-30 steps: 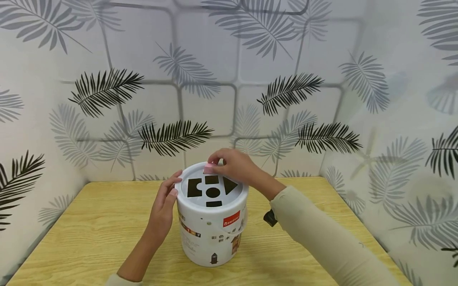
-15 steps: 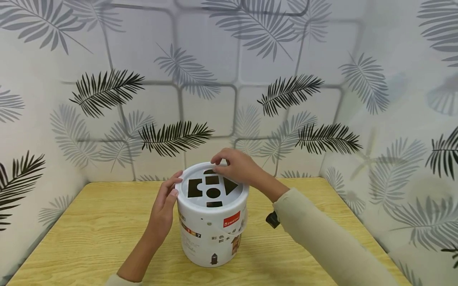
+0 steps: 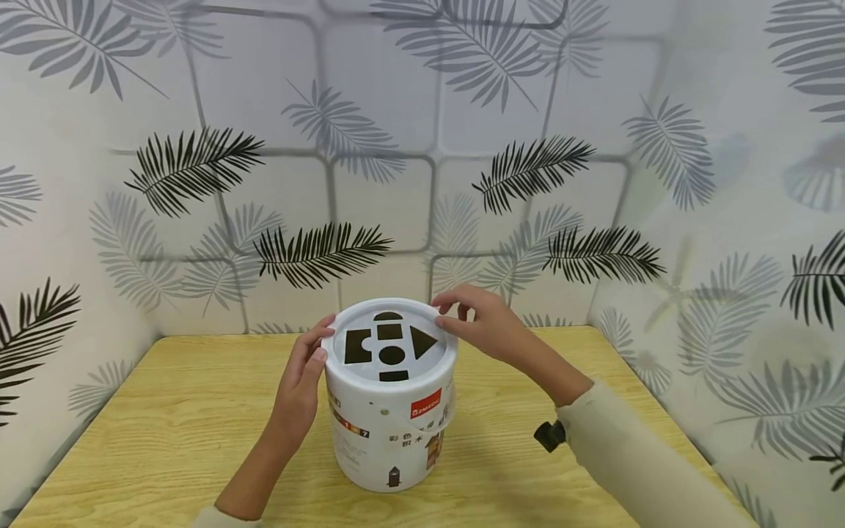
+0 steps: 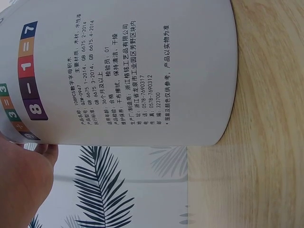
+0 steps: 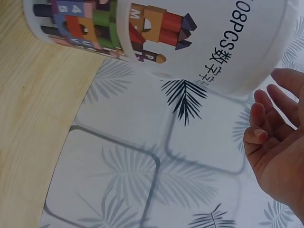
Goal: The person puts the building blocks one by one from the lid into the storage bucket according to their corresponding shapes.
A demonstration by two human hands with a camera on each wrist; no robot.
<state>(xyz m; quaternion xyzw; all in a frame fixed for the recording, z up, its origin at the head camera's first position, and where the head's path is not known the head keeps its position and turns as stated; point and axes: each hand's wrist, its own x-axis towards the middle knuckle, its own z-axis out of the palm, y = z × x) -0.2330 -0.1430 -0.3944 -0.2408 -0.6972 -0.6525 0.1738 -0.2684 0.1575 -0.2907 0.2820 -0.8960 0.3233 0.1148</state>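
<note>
A white block bucket (image 3: pixel 389 433) with printed pictures and lettering stands upright on the table. Its sunken white lid (image 3: pixel 343 323) has several dark shaped holes, including a half circle, a circle and a triangle. Against the left side of the rim rests my left hand (image 3: pixel 298 389), fingers and thumb touching it; in the left wrist view only part of this left hand (image 4: pixel 23 185) shows beside the wall. My right hand (image 3: pixel 485 323) is at the right of the rim, loosely bent and holding nothing. The right wrist view shows that right hand (image 5: pixel 280 147) near the bucket's upper edge.
The wooden table (image 3: pixel 198 411) spreads out on both sides of the bucket. Behind it and to the sides hangs a pale backdrop (image 3: pixel 383 205) with a leaf print. A small black object (image 3: pixel 550 436) shows at my right wrist.
A pink block in my right hand over the half-circle hole is gone from sight by half a second ago. My right hand has since moved right to the rim. The left hand stays put.
</note>
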